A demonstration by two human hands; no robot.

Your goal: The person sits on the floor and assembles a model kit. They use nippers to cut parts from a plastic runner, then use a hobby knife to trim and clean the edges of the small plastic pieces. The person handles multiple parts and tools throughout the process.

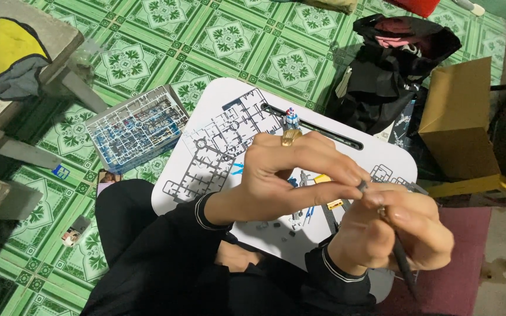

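My left hand (291, 175), with a gold ring on one finger, pinches a tiny grey plastic part (362, 186) at its fingertips. Touching that part from the right is my right hand (396, 231), closed on a thin dark tool (402, 260) whose handle points down and right. Both hands hover over a white lap tray (382, 153). On the tray lie grey plastic parts frames (215, 149), a small blue-and-white model figure (291, 119), loose small pieces and yellow-handled nippers (329, 193), partly hidden by my hands.
A stack of parts frames (136, 129) lies on the green patterned tile floor (229, 41) at left. A black bag (390, 76) and a cardboard box (458, 117) sit right of the tray. Concrete steps (7, 111) are at far left. My dark-clothed legs fill the bottom.
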